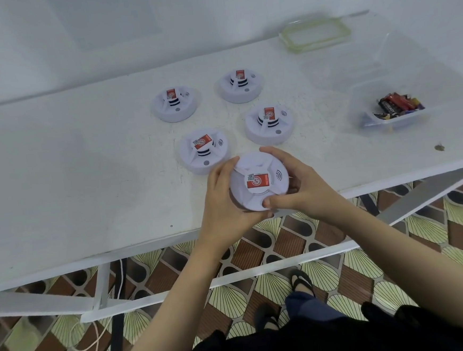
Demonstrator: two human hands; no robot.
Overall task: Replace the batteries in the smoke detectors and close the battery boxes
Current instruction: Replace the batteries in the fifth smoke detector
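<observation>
A round white smoke detector [258,181] with a red label on top is held just above the near edge of the white table [86,173]. My left hand [224,198] grips its left side and underside. My right hand [294,184] wraps its right rim, thumb pressed on the front edge. Several more white detectors lie face up behind it: one close by [204,150], one to its right [269,124], and two farther back [175,104] [240,85]. A clear plastic box [394,110] of batteries [398,104] stands at the right.
A clear lid with a green seal [315,34] lies at the table's far right corner by the wall. A small dark speck [439,147] is near the right front edge. Below the table are its white frame, patterned floor tiles, a cable and my sandalled feet.
</observation>
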